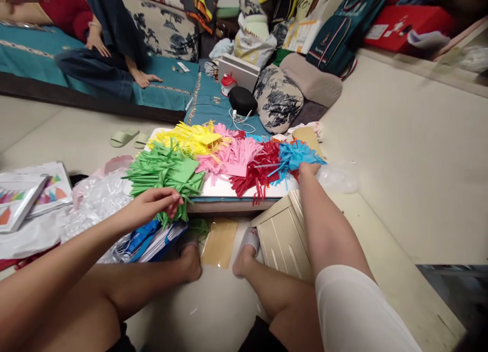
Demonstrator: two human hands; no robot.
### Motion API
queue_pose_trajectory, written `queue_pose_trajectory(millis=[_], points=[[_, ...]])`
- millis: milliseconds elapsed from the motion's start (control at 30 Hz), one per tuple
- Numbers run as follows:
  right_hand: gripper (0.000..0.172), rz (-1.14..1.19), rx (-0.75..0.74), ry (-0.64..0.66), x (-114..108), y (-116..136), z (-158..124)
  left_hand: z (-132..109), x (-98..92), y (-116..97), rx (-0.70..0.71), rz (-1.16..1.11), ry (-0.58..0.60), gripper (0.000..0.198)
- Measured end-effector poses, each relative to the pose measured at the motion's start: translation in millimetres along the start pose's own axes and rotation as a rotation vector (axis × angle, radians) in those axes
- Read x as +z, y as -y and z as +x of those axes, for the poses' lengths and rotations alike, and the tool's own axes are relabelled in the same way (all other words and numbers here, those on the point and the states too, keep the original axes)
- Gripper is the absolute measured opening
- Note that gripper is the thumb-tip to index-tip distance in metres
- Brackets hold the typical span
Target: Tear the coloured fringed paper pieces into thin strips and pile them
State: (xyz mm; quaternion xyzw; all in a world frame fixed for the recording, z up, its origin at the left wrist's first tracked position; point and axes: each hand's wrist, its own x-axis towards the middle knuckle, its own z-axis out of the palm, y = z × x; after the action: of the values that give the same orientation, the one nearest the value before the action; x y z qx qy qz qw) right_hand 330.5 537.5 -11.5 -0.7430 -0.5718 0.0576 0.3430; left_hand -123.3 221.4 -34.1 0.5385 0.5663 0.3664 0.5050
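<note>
My left hand (154, 205) pinches the near edge of a pile of green fringed paper (163, 171) on a low white board (229, 189). My right hand (308, 169) reaches to the blue fringed paper (295, 155); its fingers are buried in the strips. Between these lie yellow fringed paper (190, 137), pink fringed paper (229, 156) and red fringed paper (261, 171), all cut into strips.
Clear plastic wrap (95, 199) and paper packs (26, 194) lie at left. A cream slatted box (284, 235) stands by my right leg. Another person (102, 41) sits on a teal mat (171, 82) behind. Cushions (278, 97) and bags crowd the back.
</note>
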Motion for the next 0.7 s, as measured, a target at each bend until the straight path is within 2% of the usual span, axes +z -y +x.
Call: queue_pose_trajectory(millis=[100, 167, 200, 267, 300, 333, 433, 533, 633, 700], points=[[0.060, -0.024, 0.008, -0.149, -5, 21, 3, -1, -0.7, 1, 0.026, 0.005, -0.001, 0.044], [0.069, -0.068, -0.158, -0.169, -11, 43, -2, -1, -1.2, 4, 0.035, -0.010, -0.013, 0.044], [0.067, -0.114, -0.307, -0.135, -13, 54, -8, -2, -1.2, 4, 0.038, -0.017, -0.020, 0.043], [0.055, -0.253, -0.647, 0.069, -12, 75, -31, -3, -0.7, 1, 0.045, -0.017, -0.035, 0.043], [0.050, -0.333, -0.773, 0.209, -9, 82, -47, -4, -0.3, -2, 0.050, -0.008, -0.042, 0.044], [0.044, -0.367, -0.834, 0.305, -3, 87, -64, -6, 0.0, -5, 0.051, 0.001, -0.045, 0.044], [0.034, -0.411, -0.906, 0.458, 20, 90, -116, -10, -0.6, -14, 0.051, 0.018, -0.054, 0.047], [0.033, -0.408, -0.931, 0.514, 32, 85, -143, -10, -4.3, -10, 0.059, 0.028, -0.056, 0.047], [0.044, -0.376, -0.900, 0.447, 18, 85, -129, -7, -8.9, -1, 0.069, 0.015, -0.061, 0.042], [0.053, -0.322, -0.807, 0.303, -3, 84, -100, -6, -10.4, 2, 0.067, 0.007, -0.070, 0.042]])
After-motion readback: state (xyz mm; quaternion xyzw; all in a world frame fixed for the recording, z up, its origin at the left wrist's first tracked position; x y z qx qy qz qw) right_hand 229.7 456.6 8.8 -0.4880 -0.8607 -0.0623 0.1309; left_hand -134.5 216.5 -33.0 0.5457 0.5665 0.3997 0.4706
